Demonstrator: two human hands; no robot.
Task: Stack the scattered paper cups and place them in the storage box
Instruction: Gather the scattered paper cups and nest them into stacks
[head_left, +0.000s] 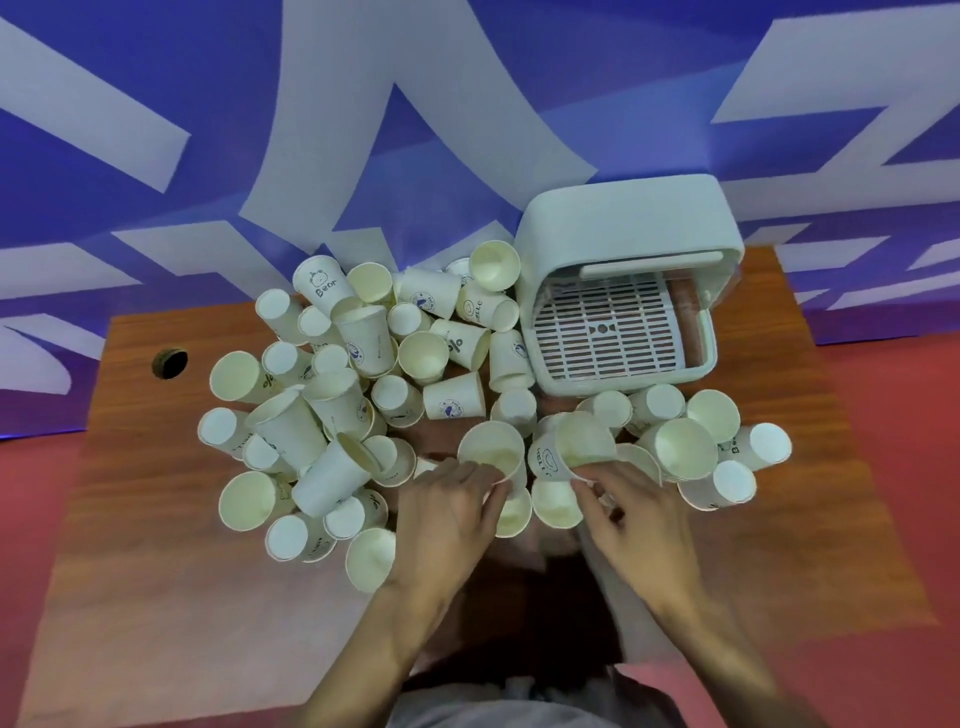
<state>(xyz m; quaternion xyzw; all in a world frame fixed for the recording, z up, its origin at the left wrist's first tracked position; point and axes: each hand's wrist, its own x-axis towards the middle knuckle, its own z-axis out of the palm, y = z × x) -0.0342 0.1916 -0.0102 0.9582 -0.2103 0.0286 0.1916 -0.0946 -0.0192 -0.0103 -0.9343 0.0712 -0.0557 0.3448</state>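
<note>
Wooden table (156, 545) strewn with cups (332, 405); box (623, 228) behind; left hand (447, 514) pinches an upright cup (491, 447) by its rim; right hand (634, 519) pinches a tilted cup (584, 441) beside it.

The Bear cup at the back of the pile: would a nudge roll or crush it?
Probably rolls: the Bear cup lies tilted on other cups, round and tapered, so likely in a curve. Likely light, thin paper, so a hard squeeze could dent it.

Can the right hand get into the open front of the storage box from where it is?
Probably yes. The right hand, pinching a HELLO cup, is just in front of the storage box, whose front stands open. Loose paper cups lie between, so it should go over them.
</note>
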